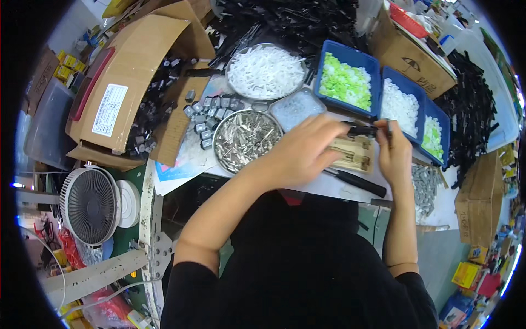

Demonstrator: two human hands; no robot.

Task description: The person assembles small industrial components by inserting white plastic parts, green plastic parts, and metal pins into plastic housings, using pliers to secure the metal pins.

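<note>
Both hands meet above a small wooden jig (353,153) on the bench, the left hand (304,153) curled closed around one end of a slim black part (361,130) while the right hand (393,151) pinches its other end, just beside the round dish of metal pins (244,140).

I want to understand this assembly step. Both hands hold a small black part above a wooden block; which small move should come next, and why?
Probably lower the black part onto the wooden block. The left hand and right hand pinch it from both ends, just above the block. How it seats there is too small to tell.
</note>
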